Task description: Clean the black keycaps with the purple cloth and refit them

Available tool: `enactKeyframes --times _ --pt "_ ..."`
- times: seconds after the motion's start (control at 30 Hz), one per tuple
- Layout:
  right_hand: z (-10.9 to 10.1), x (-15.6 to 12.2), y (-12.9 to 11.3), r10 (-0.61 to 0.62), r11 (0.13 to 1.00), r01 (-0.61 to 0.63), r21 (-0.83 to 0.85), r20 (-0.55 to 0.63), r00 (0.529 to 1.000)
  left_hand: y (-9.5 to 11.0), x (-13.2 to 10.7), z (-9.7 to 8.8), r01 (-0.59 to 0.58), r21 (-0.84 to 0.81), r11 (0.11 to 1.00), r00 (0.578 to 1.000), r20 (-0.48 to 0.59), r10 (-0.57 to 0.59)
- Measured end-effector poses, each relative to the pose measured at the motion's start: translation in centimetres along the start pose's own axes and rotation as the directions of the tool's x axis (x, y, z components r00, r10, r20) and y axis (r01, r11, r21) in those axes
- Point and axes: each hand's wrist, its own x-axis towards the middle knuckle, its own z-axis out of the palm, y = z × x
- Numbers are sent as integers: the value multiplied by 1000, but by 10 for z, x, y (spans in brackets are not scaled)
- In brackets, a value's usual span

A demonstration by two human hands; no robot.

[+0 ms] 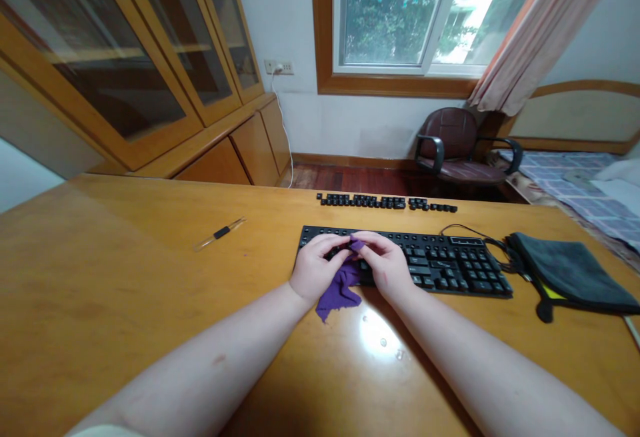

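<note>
Both hands meet above the left half of a black keyboard [445, 265], whose upper rows show bare switches where keycaps are off. My left hand [319, 265] pinches a purple cloth [341, 294], its fingers and thumb closed on the fabric. From the other side, my right hand [386, 265] grips the same cloth between thumb and fingers. The cloth's ragged lower end hangs over the keyboard's front edge onto the desk. Whether something small is wrapped in the bunched part between the fingertips cannot be seen.
Loose black keycaps [365, 202] stand in rows along the desk's far edge. A clear tool with a black grip [221, 232] lies to the left. At right are a cable [493, 242] and a grey cloth with yellow [575, 270]. Water drops [383, 342] dot the wooden desk.
</note>
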Motion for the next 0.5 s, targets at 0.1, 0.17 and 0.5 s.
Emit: enactKeyframes --times 0.1,0.17,0.5 --pt "1 -1 1 -1 1000 1 -29 6 1000 -1 -3 2 64 -43 997 998 2 -64" --pt "2 0 0 29 999 -29 -26 7 1000 -2 -4 4 111 -113 987 994 -12 -113" --pt "0 1 -1 81 997 -80 10 -28 996 3 -1 4 195 -192 962 981 35 -192"
